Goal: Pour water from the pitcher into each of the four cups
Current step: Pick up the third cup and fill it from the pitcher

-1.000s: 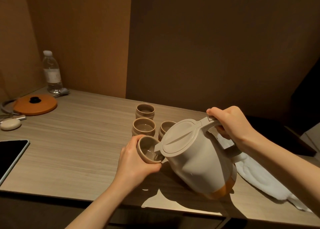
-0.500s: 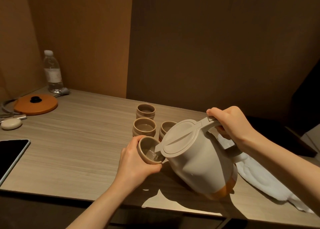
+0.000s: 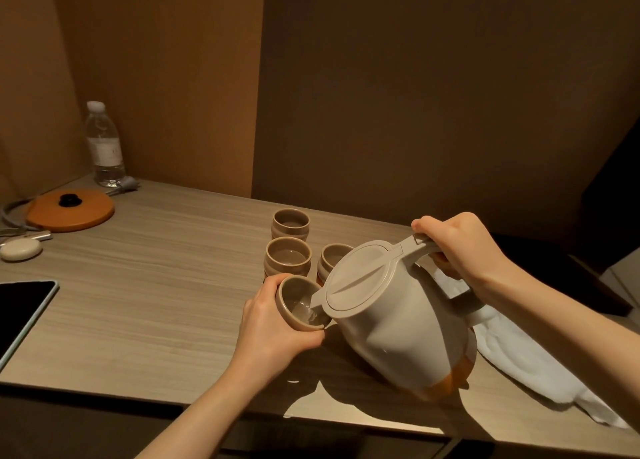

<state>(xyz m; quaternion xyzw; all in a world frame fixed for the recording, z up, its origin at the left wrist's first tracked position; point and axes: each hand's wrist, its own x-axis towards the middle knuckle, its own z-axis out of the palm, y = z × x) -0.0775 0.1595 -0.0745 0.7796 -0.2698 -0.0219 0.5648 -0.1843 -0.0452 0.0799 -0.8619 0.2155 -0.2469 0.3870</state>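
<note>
Right hand [image 3: 460, 247] tilts pitcher [image 3: 398, 323], spout over tilted cup [image 3: 299, 302] gripped by left hand [image 3: 273, 330].

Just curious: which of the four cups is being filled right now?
The tilted cup gripped by the left hand at the pitcher spout; the other three stand upright behind it.

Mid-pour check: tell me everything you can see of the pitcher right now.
The pitcher is beige, plastic-looking, with a flat hinged lid, a looped handle and an orange band at its base. It is tilted toward the left, lifted or tipped over the wooden table; its base contact is unclear. The right hand grips the handle, thumb on the lid tab. Its spout sits over the rim of the tilted cup held by the left hand, where water shows. A white towel lies behind.
</note>
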